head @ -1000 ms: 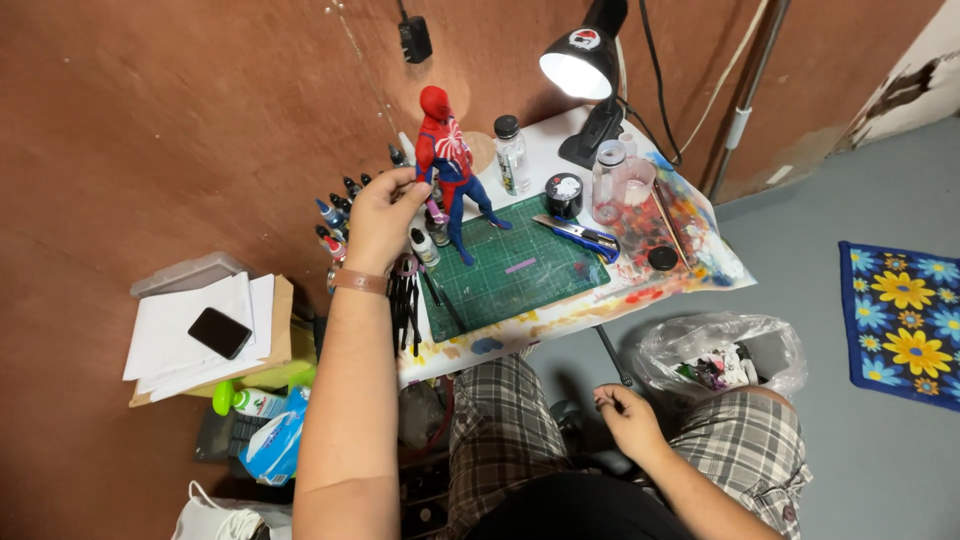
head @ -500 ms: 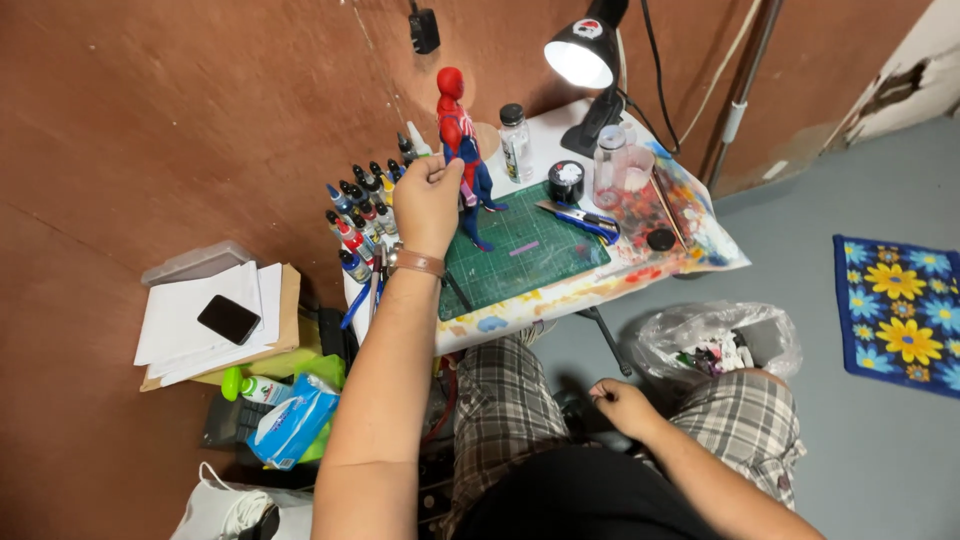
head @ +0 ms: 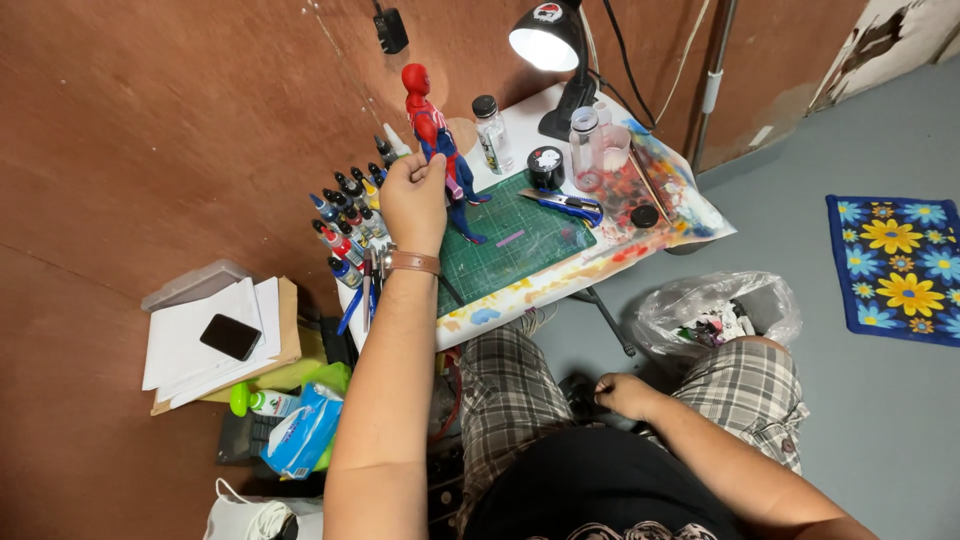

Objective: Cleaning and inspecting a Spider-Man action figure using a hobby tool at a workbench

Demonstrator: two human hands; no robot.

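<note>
Here, upper centre, your left hand (head: 413, 203) grips the red-and-blue figure (head: 437, 148) upright above the green mat (head: 515, 245); your right hand (head: 622, 394) rests loosely curled, empty, low.

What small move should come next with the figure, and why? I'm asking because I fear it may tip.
Probably ease the red and blue figure down until both feet rest flat on the green cutting mat. The left hand grips it at the waist, leaning, near the paint bottles and a clear bottle. The right hand rests low by the lap, giving no support.
</note>
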